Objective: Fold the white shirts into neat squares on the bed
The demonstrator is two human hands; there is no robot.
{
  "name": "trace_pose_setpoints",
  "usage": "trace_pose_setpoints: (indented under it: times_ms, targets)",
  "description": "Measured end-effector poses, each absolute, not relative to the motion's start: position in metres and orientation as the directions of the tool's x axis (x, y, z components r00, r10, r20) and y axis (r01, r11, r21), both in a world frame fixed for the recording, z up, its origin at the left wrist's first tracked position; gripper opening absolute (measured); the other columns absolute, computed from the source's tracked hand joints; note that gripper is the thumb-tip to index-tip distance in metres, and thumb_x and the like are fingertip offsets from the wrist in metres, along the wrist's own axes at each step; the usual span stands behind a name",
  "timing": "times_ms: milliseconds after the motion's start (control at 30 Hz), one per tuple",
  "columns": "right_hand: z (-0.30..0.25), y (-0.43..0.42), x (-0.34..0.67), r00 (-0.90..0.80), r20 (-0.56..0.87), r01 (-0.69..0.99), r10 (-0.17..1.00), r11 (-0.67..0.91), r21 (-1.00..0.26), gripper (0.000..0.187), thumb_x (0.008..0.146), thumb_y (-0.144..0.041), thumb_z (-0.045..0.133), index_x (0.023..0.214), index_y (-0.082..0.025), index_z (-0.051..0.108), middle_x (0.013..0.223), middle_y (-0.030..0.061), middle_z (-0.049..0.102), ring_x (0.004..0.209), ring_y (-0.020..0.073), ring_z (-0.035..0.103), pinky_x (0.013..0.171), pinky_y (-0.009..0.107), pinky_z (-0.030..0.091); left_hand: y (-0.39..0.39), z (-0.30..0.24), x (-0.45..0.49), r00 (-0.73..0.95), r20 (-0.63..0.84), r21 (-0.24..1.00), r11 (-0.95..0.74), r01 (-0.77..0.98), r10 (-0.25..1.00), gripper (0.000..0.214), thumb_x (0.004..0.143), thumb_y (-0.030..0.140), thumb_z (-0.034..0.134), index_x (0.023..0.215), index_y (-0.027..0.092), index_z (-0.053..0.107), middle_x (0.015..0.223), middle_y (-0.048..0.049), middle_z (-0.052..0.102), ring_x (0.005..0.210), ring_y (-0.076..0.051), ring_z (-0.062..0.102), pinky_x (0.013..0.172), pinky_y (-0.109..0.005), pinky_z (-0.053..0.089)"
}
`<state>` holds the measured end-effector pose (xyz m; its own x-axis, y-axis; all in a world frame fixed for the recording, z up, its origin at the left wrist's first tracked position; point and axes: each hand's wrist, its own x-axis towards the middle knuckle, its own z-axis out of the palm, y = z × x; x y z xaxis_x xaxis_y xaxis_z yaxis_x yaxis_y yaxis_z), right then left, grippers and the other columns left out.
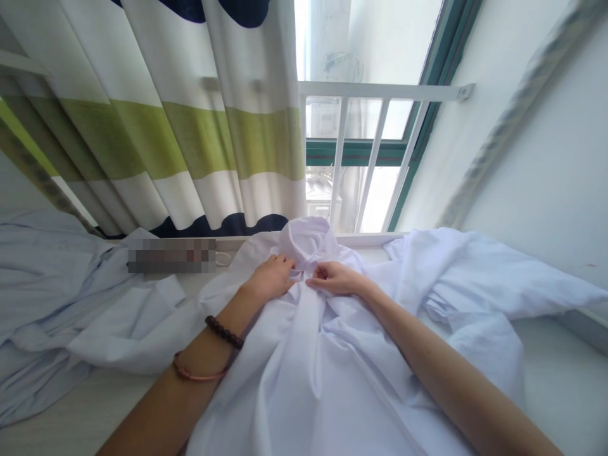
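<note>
White garment beneath half-curled left hand, grip unclear, and right hand, pinched on it

Two slim forearms, the left and the right, are bare as far as the picture's lower edge; the left one carries two ornaments, both above the wrist; nearer the left hand is a beaded bracelet, very dark brown, its round beads strung close together in a single row and faintly glossy; nearer the elbow is a thin bangle, reddish copper in tone, smooth and narrow, curving around the arm well apart from the beads; the right hand and wrist are bare.
</note>
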<state>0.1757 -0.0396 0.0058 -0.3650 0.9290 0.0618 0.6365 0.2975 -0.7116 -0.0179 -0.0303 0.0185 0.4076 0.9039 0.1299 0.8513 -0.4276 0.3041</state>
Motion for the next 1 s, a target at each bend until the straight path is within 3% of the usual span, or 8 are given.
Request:
trace_pose_setpoints:
  times_ms: [200,333,467,600,733,900,1000]
  targets:
    - [-0.007,-0.041,0.192,-0.394,-0.028,0.471,0.919,0.176,-0.864,0.024,0.071,-0.039,0.065,0.068,-0.017,0.057,0.059,-0.0051,0.050,0.054,0.0089,0.042,0.054,0.024,0.031,-0.019,0.023,-0.035,0.399,0.097,0.460,-0.397,0.794,0.912,0.015,0.076,0.032,0.060,0.081,0.019,0.065,0.074,-0.0027,0.064,0.074,-0.021,0.059,0.069,-0.031,0.045]
    - [0.011,-0.045,0.199,-0.344,0.015,0.086,0.939,0.048,-0.995,0.032,0.069,-0.046,0.069,0.076,-0.018,0.056,0.064,-0.0056,0.051,0.055,0.0082,0.044,0.053,0.022,0.034,-0.022,0.051,-0.047,0.374,0.172,0.624,-0.394,0.674,0.911,0.035,0.081,0.045,0.054,0.096,0.017,0.067,0.084,-0.0024,0.066,0.075,-0.017,0.059,0.066,-0.026,0.045]
    - [0.030,-0.054,0.198,-0.315,0.074,-0.192,0.946,0.013,-0.981,0.030,0.070,-0.043,0.072,0.080,-0.020,0.056,0.068,-0.0049,0.055,0.059,0.0096,0.051,0.058,0.022,0.041,-0.039,0.072,-0.048,0.361,0.151,0.768,-0.339,0.542,0.920,0.043,0.079,0.048,0.057,0.106,0.015,0.066,0.096,-0.0046,0.069,0.080,-0.017,0.061,0.066,-0.025,0.047]
    - [0.020,-0.062,0.187,-0.371,0.016,-0.215,0.929,-0.069,-0.974,0.031,0.066,-0.041,0.075,0.077,-0.019,0.056,0.069,-0.0043,0.057,0.061,0.0101,0.053,0.061,0.023,0.043,-0.049,0.057,-0.035,0.423,-0.041,0.850,-0.191,0.491,0.905,0.038,0.074,0.045,0.064,0.096,0.015,0.072,0.085,-0.0023,0.070,0.076,-0.016,0.060,0.065,-0.024,0.045]
    - [-0.008,-0.067,0.180,-0.384,-0.099,-0.163,0.918,-0.173,-0.971,0.028,0.061,-0.034,0.075,0.072,-0.019,0.053,0.065,-0.0051,0.055,0.061,0.0104,0.051,0.059,0.023,0.041,-0.052,0.023,-0.026,0.457,-0.161,0.844,-0.118,0.523,0.875,0.038,0.080,0.048,0.056,0.086,0.015,0.074,0.072,-0.0007,0.069,0.069,-0.015,0.059,0.061,-0.024,0.045]
    - [-0.015,-0.070,0.185,-0.413,-0.060,-0.217,0.909,-0.161,-0.963,0.019,0.063,-0.025,0.067,0.072,-0.019,0.052,0.067,-0.0056,0.053,0.063,0.0100,0.050,0.061,0.021,0.039,-0.052,0.009,-0.030,0.539,-0.177,0.862,-0.134,0.488,0.823,0.032,0.078,0.041,0.062,0.101,0.020,0.072,0.104,-0.0014,0.072,0.096,-0.019,0.062,0.083,-0.026,0.046]
    - [-0.010,-0.072,0.187,-0.438,-0.049,-0.198,0.897,-0.150,-0.969,0.019,0.065,-0.027,0.066,0.077,-0.020,0.054,0.071,-0.0053,0.054,0.067,0.0106,0.051,0.064,0.022,0.040,-0.049,0.006,-0.029,0.578,-0.118,0.827,-0.242,0.507,0.808,0.029,0.076,0.039,0.064,0.094,0.019,0.074,0.096,-0.0026,0.074,0.091,-0.020,0.063,0.081,-0.028,0.046]
